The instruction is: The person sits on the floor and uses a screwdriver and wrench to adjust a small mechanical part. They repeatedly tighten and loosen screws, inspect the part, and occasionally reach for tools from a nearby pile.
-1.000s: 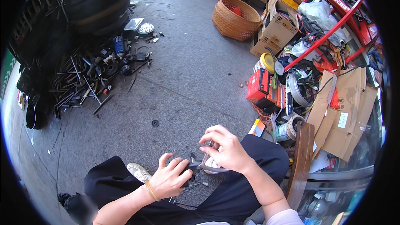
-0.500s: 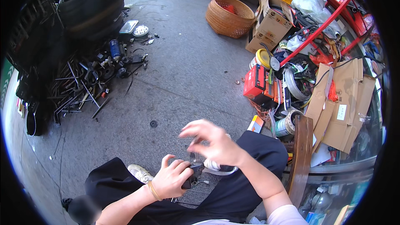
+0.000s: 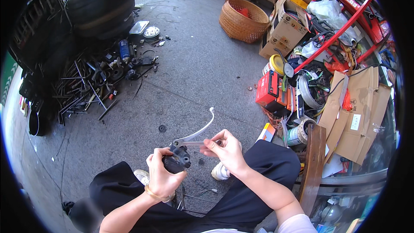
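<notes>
My left hand [image 3: 166, 171] is wrapped round a brake lever assembly, a black, worn housing [image 3: 176, 159] with a curved silver lever [image 3: 199, 131] reaching up and right to a rounded tip. At the lever's base, the pivot end sits just beyond my left fingertips. My right hand [image 3: 225, 152] pinches a slim pale rod [image 3: 194, 143], slightly blurred, that extends left to the lever's pivot. Whether it touches the pivot I cannot tell. My fingers hide part of the rod's right end. Both hands are above the floor, between my knees.
Metal tools [image 3: 88, 86] lie heaped at left beside stacked tyres [image 3: 101, 8]. A small black ring [image 3: 162, 128] is on the floor ahead. At right stand a red battery [image 3: 268, 89], a wooden bench [image 3: 313, 164] and flattened cardboard [image 3: 355, 116]. A wicker basket [image 3: 243, 20] stands further back.
The brake lever assembly has turned in my left hand, so its lever now points up and away. My right hand has come down and right, with the rod now at the lever's pivot.
</notes>
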### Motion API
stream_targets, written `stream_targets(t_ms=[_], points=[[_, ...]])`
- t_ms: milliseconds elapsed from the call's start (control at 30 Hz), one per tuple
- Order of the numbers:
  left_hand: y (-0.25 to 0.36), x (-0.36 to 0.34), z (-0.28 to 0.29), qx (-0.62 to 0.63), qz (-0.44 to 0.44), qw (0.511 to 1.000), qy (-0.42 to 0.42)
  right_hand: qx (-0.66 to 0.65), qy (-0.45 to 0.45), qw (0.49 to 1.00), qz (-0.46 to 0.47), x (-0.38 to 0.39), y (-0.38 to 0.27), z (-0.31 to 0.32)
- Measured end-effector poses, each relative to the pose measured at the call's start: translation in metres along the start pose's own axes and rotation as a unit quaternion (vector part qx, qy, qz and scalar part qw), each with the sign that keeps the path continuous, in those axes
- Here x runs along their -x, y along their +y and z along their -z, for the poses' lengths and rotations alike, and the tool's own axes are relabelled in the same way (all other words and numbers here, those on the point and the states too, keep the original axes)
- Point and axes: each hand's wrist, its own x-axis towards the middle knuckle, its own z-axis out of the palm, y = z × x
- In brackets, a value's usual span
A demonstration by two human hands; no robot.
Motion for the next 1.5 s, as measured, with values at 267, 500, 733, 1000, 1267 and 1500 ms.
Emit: stream_targets(t_ms=[267, 500, 733, 1000, 1267, 1500], points=[[0.0, -0.001, 0.005, -0.048, -0.025, 0.999, 0.002, 0.285, 0.009, 0.958, 0.042, 0.007, -0.014, -0.006], [0.0, -0.001, 0.004, -0.119, -0.196, 0.973, -0.021, 0.232, 0.013, 0.965, 0.124, -0.004, -0.021, 0.008], [0.0, -0.002, 0.003, -0.232, -0.312, 0.909, -0.151, 0.326, -0.058, 0.928, 0.173, -0.003, -0.04, 0.01], [-0.009, 0.0, -0.002, -0.169, -0.21, 0.938, -0.22, 0.352, -0.155, 0.897, 0.219, 0.008, -0.041, 0.007], [-0.006, -0.006, 0.002, 0.01, 0.015, 0.989, -0.145, 0.068, 0.016, 0.992, 0.105, 0.0, -0.024, 0.018], [-0.005, -0.008, 0.004, 0.049, 0.04, 0.994, -0.091, 0.042, -0.006, 0.998, 0.053, -0.002, 0.0, 0.007]])
